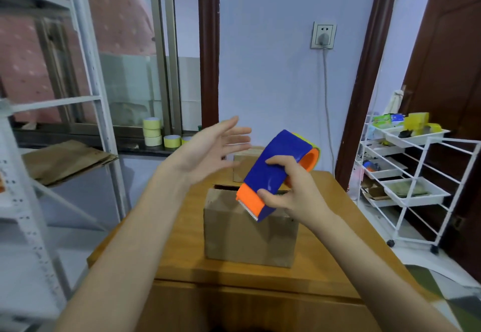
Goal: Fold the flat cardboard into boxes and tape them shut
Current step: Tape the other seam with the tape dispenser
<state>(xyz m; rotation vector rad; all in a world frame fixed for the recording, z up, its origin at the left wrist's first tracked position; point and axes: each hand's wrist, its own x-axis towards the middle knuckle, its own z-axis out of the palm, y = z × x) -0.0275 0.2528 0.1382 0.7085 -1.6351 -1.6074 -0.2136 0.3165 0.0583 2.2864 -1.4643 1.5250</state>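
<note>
At centre frame, nearest me: cardboard box [250, 230] on the wooden table [325, 261], top flaps folded, unsealed I judge. Just above it: my right hand [294, 191] wrapped round the tape dispenser [276, 173], cutter end low. Left of centre: my left hand [210, 147], fingers spread, holding nothing. I'd press it on the flaps and start the tape down the front face. Farther back: a second box [247, 160].

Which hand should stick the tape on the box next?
Probably the right hand: it already grips the tape dispenser just above the cardboard box. The left hand is open and empty.
</note>
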